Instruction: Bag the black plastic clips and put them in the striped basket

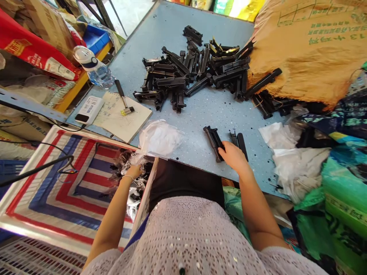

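My right hand (233,156) is closed round the lower end of a black plastic part (212,140) lying near the table's front edge. Just right of that hand lies another black part (241,144). My left hand (134,172) reaches to the basket's inner edge, at the lower end of a clear plastic bag (160,138); its fingers are closed, and what they hold is too small to name. Below it, small wrapped pieces (134,198) lie in the basket. A large pile of black parts (172,74) covers the table's far middle.
The striped basket (53,131) stands left of my lap. On the table's left are a hammer (120,89), a cardboard sheet (134,122), a white device (91,109) and a water bottle (99,72). An orange sack (306,46) spills black parts at right.
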A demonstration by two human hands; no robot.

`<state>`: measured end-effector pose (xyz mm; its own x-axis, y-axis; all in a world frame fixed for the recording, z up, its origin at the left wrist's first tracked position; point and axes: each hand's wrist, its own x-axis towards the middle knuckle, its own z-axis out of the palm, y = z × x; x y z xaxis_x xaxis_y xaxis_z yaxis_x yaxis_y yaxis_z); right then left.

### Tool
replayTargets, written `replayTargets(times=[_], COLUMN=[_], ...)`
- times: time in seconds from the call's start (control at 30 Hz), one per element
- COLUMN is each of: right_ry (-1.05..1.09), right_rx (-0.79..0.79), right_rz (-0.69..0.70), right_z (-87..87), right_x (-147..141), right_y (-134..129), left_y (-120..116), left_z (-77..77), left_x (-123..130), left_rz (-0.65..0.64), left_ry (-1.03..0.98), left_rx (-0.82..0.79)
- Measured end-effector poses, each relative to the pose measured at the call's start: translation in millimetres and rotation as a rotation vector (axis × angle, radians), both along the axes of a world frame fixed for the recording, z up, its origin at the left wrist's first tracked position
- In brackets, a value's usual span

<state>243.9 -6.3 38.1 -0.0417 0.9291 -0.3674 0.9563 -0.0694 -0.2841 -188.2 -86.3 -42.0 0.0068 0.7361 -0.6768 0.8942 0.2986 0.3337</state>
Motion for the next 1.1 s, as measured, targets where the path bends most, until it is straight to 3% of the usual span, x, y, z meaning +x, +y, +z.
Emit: replayTargets(times=[0.1,0.17,0.2,0.27,0.37,0.47,0.57,0.63,0.7,0.8,0.87,1.0,1.1], right_ry=[0.525,0.914,1.072,1.302,1.492,1.590,1.660,1.675,1.622,1.442,1.357,1.361,1.537], right_rx=[-0.046,-0.134,-0.191,-0.301,-0.420,-0.536,-0.607,-0.584,-0.525,-0.358,-0.347,-0.671,-0.813], right_rz=[-0.154,-0.285,-0.337,-0.392,-0.400,-0.376,-0.351,-0.370,-0.406,-0.404,-0.314,-0.165,-0.242], right_z=[-17.1,-27.6,-31.3,-34.2,-28.9,-22.7,-26.0,-31.7,-35.9,-33.8,-28.4,-27.1,-42.6], right_x=[-3.4,-19.3,-29.6,-49.5,-68.4,-83.4,-106.6,-119.4,-121.9,-105.2,-89.0,-72.8,-80.0], right_y=[2.3,2.9,3.1,3.6,4.4,6.0,11.5,16.1,17.6,8.7,-2.9,-21.5,-22.7], left_y=[-0.8,10.4,20.1,44.8,77.9,89.8,84.5,78.2,73.4,71.6,72.2,63.4,39.0], left_z=[31.5,48.9,53.5,53.5,40.7,31.8,34.2,39.2,43.9,47.2,47.8,51.2,57.4], left_x=[28.4,60.7,78.8,111.3,133.1,125.6,113.1,106.9,100.8,92.8,90.7,100.0,117.5], left_rz=[-0.113,-0.100,-0.040,0.086,0.165,0.263,0.309,0.277,0.154,-0.046,-0.065,-0.050,-0.242], left_ry=[-0.358,-0.610,-0.636,-0.454,-0.351,-0.571,-0.757,-0.692,-0.484,-0.234,-0.229,-0.357,-0.446], left_rx=[-0.016,0.196,0.384,0.721,0.814,0.754,0.703,0.782,0.890,0.923,0.926,1.005,1.104])
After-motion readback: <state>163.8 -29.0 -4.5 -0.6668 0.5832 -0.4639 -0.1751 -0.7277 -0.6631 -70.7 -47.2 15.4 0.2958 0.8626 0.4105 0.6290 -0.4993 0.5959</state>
